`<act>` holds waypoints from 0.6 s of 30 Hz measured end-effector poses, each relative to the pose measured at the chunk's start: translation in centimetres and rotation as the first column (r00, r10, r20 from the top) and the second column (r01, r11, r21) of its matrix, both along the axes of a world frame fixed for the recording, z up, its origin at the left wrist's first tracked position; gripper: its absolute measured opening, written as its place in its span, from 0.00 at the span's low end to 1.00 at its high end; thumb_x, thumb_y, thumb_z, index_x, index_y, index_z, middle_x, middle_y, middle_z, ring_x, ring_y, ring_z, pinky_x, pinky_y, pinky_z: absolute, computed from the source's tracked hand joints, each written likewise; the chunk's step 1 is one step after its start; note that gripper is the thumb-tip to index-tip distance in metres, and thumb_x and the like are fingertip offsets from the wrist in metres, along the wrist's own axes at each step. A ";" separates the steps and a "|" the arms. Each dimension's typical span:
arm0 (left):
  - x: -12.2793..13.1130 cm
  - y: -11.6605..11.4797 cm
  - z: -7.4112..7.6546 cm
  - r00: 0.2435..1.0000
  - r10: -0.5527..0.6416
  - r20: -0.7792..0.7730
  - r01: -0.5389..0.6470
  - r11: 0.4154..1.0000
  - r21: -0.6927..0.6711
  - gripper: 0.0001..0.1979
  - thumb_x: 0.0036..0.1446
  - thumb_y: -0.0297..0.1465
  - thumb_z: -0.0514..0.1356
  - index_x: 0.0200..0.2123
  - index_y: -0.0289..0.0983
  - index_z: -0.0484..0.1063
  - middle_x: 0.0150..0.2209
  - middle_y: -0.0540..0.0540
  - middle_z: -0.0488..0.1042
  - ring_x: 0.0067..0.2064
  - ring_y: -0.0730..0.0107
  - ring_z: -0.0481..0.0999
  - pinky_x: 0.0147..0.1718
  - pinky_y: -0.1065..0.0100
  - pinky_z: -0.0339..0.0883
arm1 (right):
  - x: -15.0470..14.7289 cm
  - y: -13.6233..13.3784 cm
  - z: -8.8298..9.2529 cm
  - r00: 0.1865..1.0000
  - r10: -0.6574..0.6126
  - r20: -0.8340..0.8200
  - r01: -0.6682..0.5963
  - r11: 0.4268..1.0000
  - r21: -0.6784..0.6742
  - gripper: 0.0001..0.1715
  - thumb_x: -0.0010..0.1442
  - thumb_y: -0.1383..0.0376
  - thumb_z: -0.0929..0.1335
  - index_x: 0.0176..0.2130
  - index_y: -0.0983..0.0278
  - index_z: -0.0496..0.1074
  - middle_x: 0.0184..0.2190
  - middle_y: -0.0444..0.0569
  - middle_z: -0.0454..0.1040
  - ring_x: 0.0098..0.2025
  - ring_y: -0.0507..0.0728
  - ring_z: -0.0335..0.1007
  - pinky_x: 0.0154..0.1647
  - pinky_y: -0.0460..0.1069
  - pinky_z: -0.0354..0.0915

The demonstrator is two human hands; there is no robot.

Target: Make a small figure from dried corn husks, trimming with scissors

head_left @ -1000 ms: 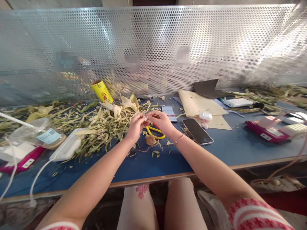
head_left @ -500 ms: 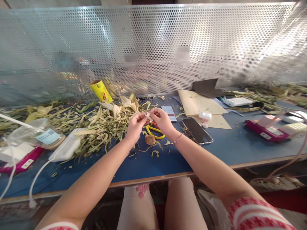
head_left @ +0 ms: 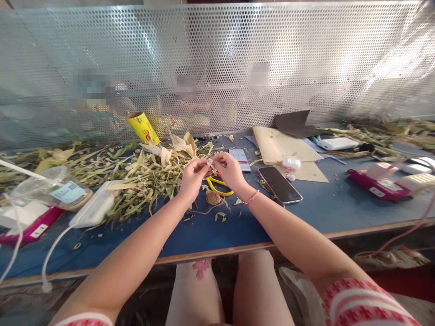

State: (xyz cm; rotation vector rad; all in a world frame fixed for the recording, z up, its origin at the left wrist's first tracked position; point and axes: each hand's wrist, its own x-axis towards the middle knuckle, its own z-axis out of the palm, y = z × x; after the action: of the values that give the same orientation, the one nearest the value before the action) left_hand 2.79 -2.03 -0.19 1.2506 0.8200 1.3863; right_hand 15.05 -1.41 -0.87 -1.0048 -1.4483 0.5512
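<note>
Fingertips of my left hand (head_left: 193, 179) and my right hand (head_left: 232, 171) meet over the table, both pinching a small pale piece of dried leaf (head_left: 211, 164). Just below my right hand lie yellow-handled scissors (head_left: 220, 192), partly hidden by it. A small ball of brown twine (head_left: 213, 197) rests beside the scissors, its loose end trailing on the blue table top (head_left: 217, 235). To the left of my left hand spreads a heap of dried, greenish leaf strips (head_left: 146, 181), with broader pale husks (head_left: 183, 147) on top.
A phone (head_left: 280, 184), tan paper (head_left: 282, 145) and a small white container (head_left: 291, 163) lie to the right. At left stand a lidded plastic cup (head_left: 61, 188) and a white power bank (head_left: 97, 206) with a cable. A yellow tube (head_left: 143, 128) leans before the perforated metal screen (head_left: 217, 54).
Almost nothing differs. Both hands stay together on the pale leaf piece, with only slight finger movement; the view has shifted a little.
</note>
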 end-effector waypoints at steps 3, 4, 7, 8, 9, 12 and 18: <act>0.0 0.1 -0.2 1.000 0.003 -0.016 -0.003 1.000 0.030 0.13 0.40 0.34 0.65 0.30 0.35 0.70 0.27 0.51 0.73 0.29 0.76 0.72 0.37 0.68 0.68 | 0.0 0.1 -0.1 1.000 -0.008 0.016 0.008 1.000 0.007 0.04 0.49 0.68 0.63 0.29 0.63 0.67 0.29 0.46 0.70 0.35 0.53 0.66 0.38 0.50 0.63; 0.0 0.1 -0.2 1.000 0.006 -0.025 -0.005 0.999 0.037 0.13 0.40 0.35 0.65 0.30 0.35 0.70 0.27 0.50 0.73 0.29 0.75 0.72 0.37 0.67 0.68 | 0.0 0.2 -0.2 1.000 -0.008 0.021 0.008 1.000 0.011 0.04 0.50 0.68 0.63 0.29 0.63 0.67 0.29 0.46 0.70 0.35 0.53 0.66 0.38 0.50 0.63; -0.1 0.4 -0.5 0.999 0.012 -0.034 -0.010 0.999 0.051 0.13 0.41 0.35 0.64 0.30 0.35 0.70 0.27 0.50 0.73 0.29 0.75 0.72 0.36 0.67 0.69 | 0.1 0.2 -0.2 0.999 -0.003 0.046 0.001 0.999 0.039 0.04 0.51 0.67 0.63 0.30 0.63 0.67 0.29 0.46 0.70 0.35 0.53 0.65 0.38 0.49 0.63; -0.1 0.4 -0.6 0.999 0.012 -0.029 -0.010 0.999 0.051 0.13 0.41 0.35 0.64 0.30 0.35 0.70 0.27 0.50 0.73 0.29 0.75 0.72 0.36 0.67 0.69 | 0.1 0.1 -0.1 0.998 0.000 0.059 -0.003 0.999 0.053 0.03 0.51 0.67 0.64 0.30 0.63 0.68 0.29 0.46 0.70 0.35 0.53 0.65 0.38 0.49 0.63; -0.1 0.5 -0.7 1.000 0.012 -0.023 -0.011 0.999 0.049 0.12 0.41 0.35 0.64 0.30 0.35 0.70 0.27 0.50 0.73 0.29 0.75 0.72 0.36 0.68 0.69 | 0.1 0.1 -0.1 0.997 0.001 0.072 -0.006 0.998 0.067 0.03 0.51 0.67 0.64 0.29 0.63 0.68 0.29 0.46 0.69 0.35 0.53 0.65 0.38 0.49 0.62; -0.2 0.6 -0.8 1.000 0.011 -0.005 -0.011 0.999 0.041 0.12 0.41 0.34 0.64 0.30 0.35 0.69 0.27 0.50 0.73 0.29 0.75 0.73 0.36 0.68 0.69 | 0.1 -0.1 0.1 0.995 0.001 0.103 -0.010 0.996 0.087 0.03 0.51 0.66 0.65 0.29 0.63 0.68 0.29 0.46 0.69 0.34 0.52 0.65 0.38 0.49 0.62; -0.1 0.2 -0.2 1.000 0.028 0.005 -0.027 0.999 -0.031 0.13 0.39 0.34 0.65 0.29 0.35 0.68 0.25 0.51 0.72 0.28 0.76 0.73 0.36 0.67 0.68 | 0.3 -0.4 0.5 0.989 0.024 0.148 -0.039 0.994 0.099 0.05 0.52 0.68 0.64 0.29 0.62 0.70 0.30 0.46 0.70 0.34 0.53 0.65 0.41 0.50 0.62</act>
State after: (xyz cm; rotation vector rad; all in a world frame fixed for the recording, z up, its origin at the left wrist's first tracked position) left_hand 2.72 -1.79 -0.38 1.2157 0.8550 1.3933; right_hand 15.38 -1.84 -0.34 -0.9592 -1.6090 0.4294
